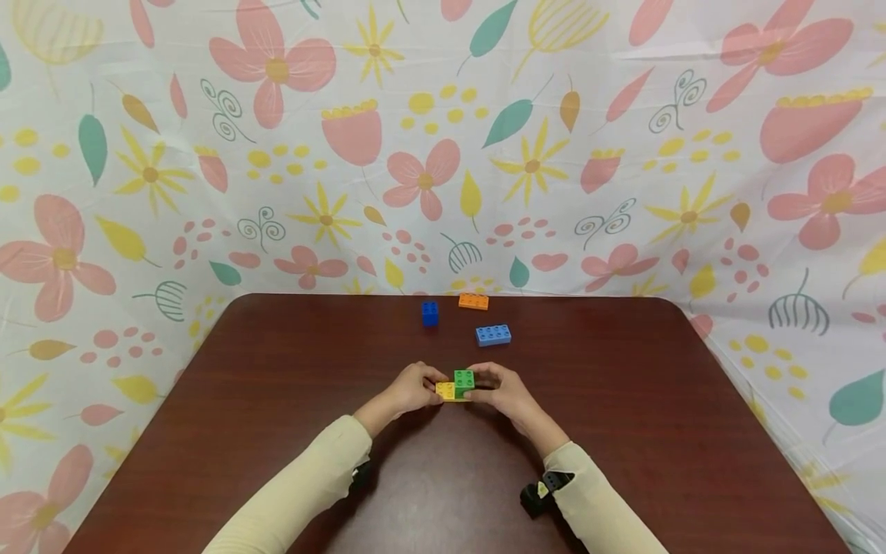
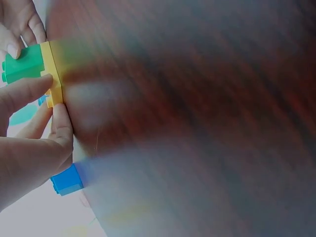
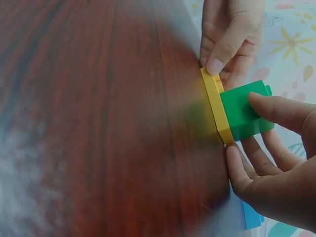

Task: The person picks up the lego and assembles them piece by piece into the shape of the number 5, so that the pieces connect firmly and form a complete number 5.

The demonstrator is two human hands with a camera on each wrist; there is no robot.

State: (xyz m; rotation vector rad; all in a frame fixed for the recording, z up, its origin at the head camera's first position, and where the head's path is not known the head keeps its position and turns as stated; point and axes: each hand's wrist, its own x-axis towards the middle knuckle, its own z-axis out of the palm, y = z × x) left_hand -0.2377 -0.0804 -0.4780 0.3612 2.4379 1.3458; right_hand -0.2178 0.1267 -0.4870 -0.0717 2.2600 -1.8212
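Observation:
A flat yellow toy brick (image 1: 445, 391) lies on the dark table in the head view, with a green brick (image 1: 464, 380) standing on its right half. My left hand (image 1: 415, 387) pinches the yellow brick's left end between thumb and fingers. From the other side my right hand (image 1: 505, 394) grips the green brick, its thumb on the near face and fingers behind. In the right wrist view the green brick (image 3: 243, 111) sits against the studded side of the yellow brick (image 3: 216, 106). The left wrist view shows the left thumb across the yellow brick (image 2: 55, 81).
Behind the hands lie a dark blue brick (image 1: 430, 314), an orange brick (image 1: 474, 301) near the far edge and a light blue brick (image 1: 493, 335). A flowered cloth (image 1: 443, 154) hangs beyond the brown table (image 1: 277, 354).

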